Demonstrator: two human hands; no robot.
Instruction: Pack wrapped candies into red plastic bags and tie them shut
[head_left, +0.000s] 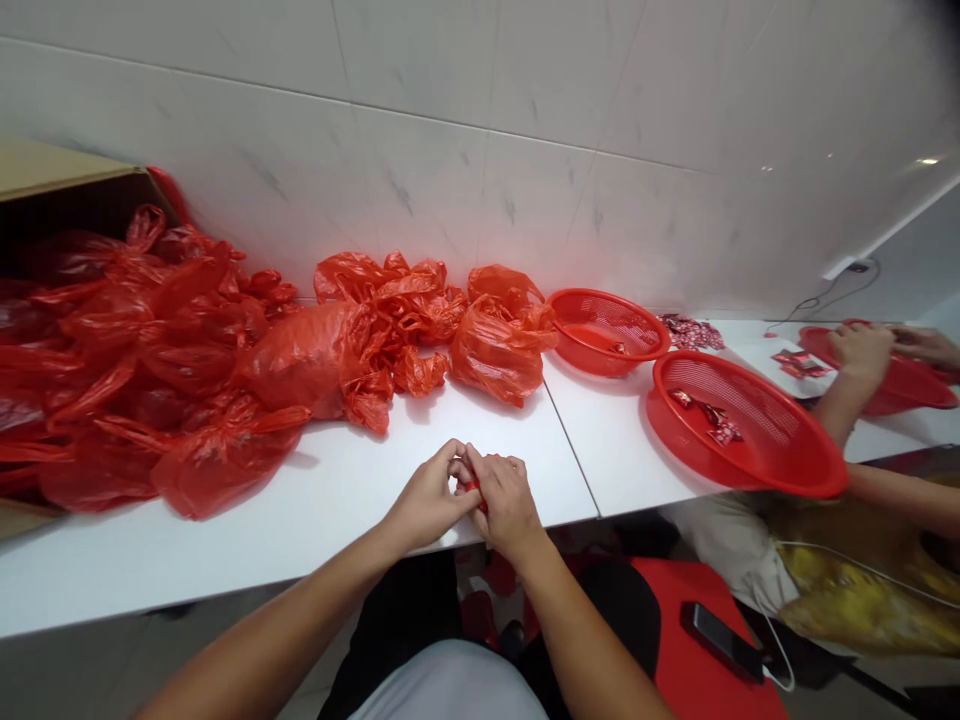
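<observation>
I read the left hand (429, 497) and right hand (508, 502) meeting at the near edge of the white table (300, 500). Both sets of fingertips pinch one small red item (472, 487). It is bright red and mostly hidden, so I cannot tell its shape.

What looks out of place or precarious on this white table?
The nearer round red plastic basket seems to jut past the white table's front edge, so it looks precarious. Crumpled red plastic bags sprawl in a heap at left.
</observation>
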